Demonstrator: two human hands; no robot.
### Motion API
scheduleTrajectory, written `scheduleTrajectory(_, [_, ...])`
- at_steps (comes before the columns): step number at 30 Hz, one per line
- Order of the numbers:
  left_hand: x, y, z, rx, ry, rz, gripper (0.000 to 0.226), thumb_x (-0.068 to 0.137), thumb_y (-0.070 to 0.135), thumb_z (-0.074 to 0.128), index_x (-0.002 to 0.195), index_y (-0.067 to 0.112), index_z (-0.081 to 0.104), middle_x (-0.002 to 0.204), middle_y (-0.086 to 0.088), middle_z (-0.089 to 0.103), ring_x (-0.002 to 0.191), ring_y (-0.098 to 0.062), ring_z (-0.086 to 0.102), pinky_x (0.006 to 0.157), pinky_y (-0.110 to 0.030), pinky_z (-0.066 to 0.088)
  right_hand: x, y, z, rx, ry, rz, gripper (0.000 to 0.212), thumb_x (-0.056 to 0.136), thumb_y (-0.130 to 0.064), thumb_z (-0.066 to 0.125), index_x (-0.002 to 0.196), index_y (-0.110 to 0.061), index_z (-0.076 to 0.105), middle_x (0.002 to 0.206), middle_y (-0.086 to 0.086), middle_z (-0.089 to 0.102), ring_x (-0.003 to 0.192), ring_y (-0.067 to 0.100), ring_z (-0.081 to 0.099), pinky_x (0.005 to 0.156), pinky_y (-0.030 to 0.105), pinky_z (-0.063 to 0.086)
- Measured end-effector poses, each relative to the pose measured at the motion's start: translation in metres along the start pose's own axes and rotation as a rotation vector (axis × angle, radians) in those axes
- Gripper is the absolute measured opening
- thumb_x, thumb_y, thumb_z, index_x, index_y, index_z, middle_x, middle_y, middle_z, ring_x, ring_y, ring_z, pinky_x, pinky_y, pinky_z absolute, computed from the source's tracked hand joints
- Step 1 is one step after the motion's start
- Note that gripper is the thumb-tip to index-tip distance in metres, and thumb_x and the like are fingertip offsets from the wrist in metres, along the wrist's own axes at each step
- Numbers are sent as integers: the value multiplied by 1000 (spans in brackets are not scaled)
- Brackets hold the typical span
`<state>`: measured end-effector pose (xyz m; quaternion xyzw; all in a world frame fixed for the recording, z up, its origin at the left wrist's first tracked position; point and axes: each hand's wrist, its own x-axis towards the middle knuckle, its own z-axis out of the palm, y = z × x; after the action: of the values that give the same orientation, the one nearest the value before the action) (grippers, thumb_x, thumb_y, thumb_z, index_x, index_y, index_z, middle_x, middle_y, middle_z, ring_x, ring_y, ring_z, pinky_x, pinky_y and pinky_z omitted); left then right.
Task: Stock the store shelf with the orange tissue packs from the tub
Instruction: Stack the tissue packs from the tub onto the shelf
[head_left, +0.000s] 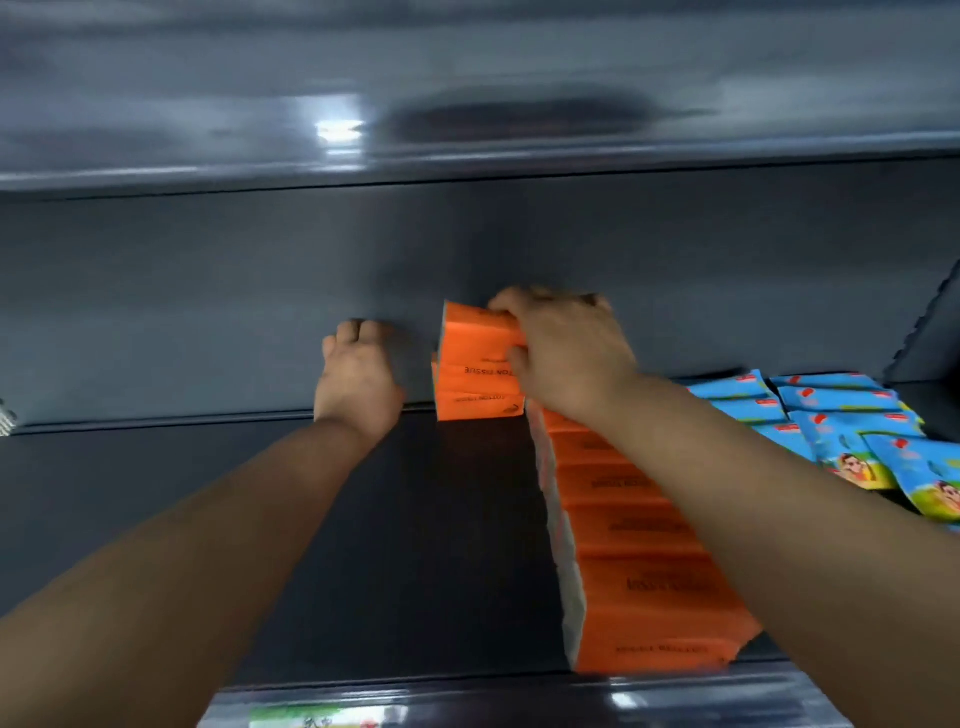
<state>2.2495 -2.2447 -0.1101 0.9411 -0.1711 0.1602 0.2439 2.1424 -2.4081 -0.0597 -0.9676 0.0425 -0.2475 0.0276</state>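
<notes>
Right hand (566, 356) grips orange pack (475, 332) at shelf (415, 545) rear edge; left hand (358, 376) curled, empty. Seat pack square, flush with row (639, 551).

A dark grey metal shelf (415, 545) fills the middle of the frame, its glossy front lip along the bottom edge. Right of centre, a row of orange plastic-wrapped tissue packs (639, 545) runs from the lip to the back panel. It ends in a short stack (475, 389) whose topmost pack (478, 332) sits tilted. Blue printed foil packets (852, 426) lie overlapping at the right edge.
</notes>
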Motion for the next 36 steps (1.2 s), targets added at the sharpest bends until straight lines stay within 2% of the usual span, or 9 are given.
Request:
scheduleTrajectory(3, [3,-13,-11,-22,9,-30,50,83,-5,49,132,7,44,133,-14,39,124,-32,34,87,-42,43,13,-20,26,-7,-89,-31,42,84,-18,59,123,-28,48,123,-3,56,116,21,53,93,37,36])
scheduleTrajectory(7, [2,-20,-13,-56,-17,-5,51,86,-4,48,134,12,45,135,-9,39,125,-26,34,79,-34,41,20,-28,53,-39,-205,-62,47,85,-14,62,128,-26,47,127,-2,53,120,21,49,96,36,36])
scheduleTrajectory(13, [-4,-14,7,-103,-144,97,41,90,8,54,130,17,50,133,-5,42,125,-23,38,93,-37,46,13,-11,69,-42,-352,0,55,85,-13,62,136,-23,44,134,5,48,127,24,43,102,36,35])
scheduleTrajectory(15, [-5,-7,14,-120,-177,119,42,90,16,58,131,18,48,131,-6,45,123,-25,43,95,-41,47,8,-4,61,-7,-315,-17,55,86,-17,60,138,-22,42,137,5,47,127,25,44,102,35,37])
scheduleTrajectory(18, [-7,6,23,-110,-266,132,56,86,22,63,136,22,38,127,-9,48,117,-28,49,94,-43,47,-2,11,44,-51,-234,-14,47,86,-11,53,132,-18,49,132,5,52,121,27,50,97,34,41])
scheduleTrajectory(23, [-11,24,38,-20,-346,17,83,77,27,74,141,21,23,118,-13,53,106,-32,58,86,-41,49,-26,37,30,-151,-305,78,32,91,-14,43,121,-16,56,127,6,55,116,27,51,95,37,42])
scheduleTrajectory(28, [-10,31,55,110,-225,-14,73,81,26,70,137,15,25,113,-12,59,102,-33,61,76,-40,47,-38,51,43,-25,-352,74,29,97,-23,39,121,-17,54,128,5,55,114,25,54,98,43,44])
scheduleTrajectory(31, [-10,33,61,117,-209,-21,70,83,29,70,135,13,26,119,-13,56,105,-34,60,77,-41,47,-40,54,42,-1,-341,79,34,100,-29,34,127,-16,52,134,5,51,120,25,51,101,42,42])
scheduleTrajectory(36, [-21,27,42,73,-219,-12,79,81,28,70,141,15,20,131,-11,47,112,-31,57,80,-41,47,-48,42,26,38,-311,65,35,101,-31,35,129,-19,51,132,2,52,121,23,49,101,41,40])
